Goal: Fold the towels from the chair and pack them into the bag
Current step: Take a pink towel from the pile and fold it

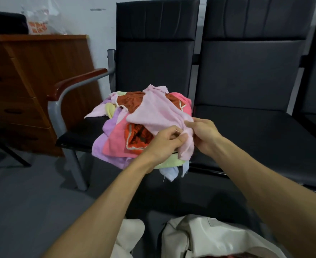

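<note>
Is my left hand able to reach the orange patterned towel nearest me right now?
Probably yes: the orange patterned towel lies uncovered right beside the left hand. That hand pinches the pale pink towel, though, so it would need to let go first.

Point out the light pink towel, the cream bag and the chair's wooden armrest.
light pink towel (159,112): head view, its flat middle over the pile.
cream bag (209,237): head view, its pale top flap.
wooden armrest (78,79): head view, its curved upper surface.
</note>
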